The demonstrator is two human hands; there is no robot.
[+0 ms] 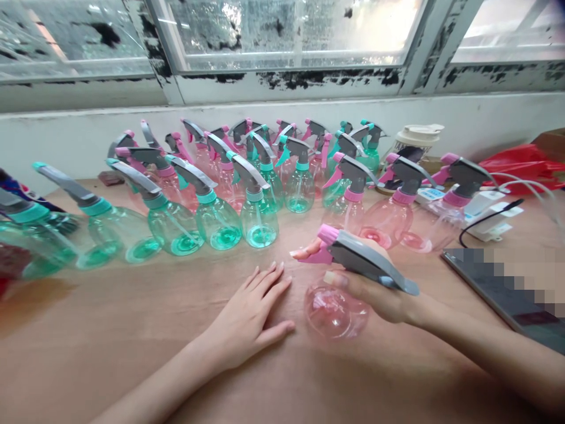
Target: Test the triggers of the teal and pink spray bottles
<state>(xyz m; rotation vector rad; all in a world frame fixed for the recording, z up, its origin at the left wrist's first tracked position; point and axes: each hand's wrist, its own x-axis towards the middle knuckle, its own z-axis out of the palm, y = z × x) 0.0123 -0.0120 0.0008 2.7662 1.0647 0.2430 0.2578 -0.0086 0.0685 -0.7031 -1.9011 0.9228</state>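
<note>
My right hand [375, 288] is closed around the neck of a clear pink spray bottle [335, 309] with a grey and pink trigger head [366, 262]. The bottle stands on the wooden table [132, 353] just right of centre. One finger reaches toward the pink trigger. My left hand [249, 318] lies flat on the table beside the bottle, fingers stretched out, holding nothing. Behind both hands stand several spray bottles in rows: green ones [260, 218] to the left and centre, pink ones [388, 212] to the right.
A dark flat device [494, 288] lies at the right edge of the table. White chargers with cables [485, 218] and a red bag [521, 162] sit at the back right. A lidded clear jar [417, 138] stands by the wall under the window.
</note>
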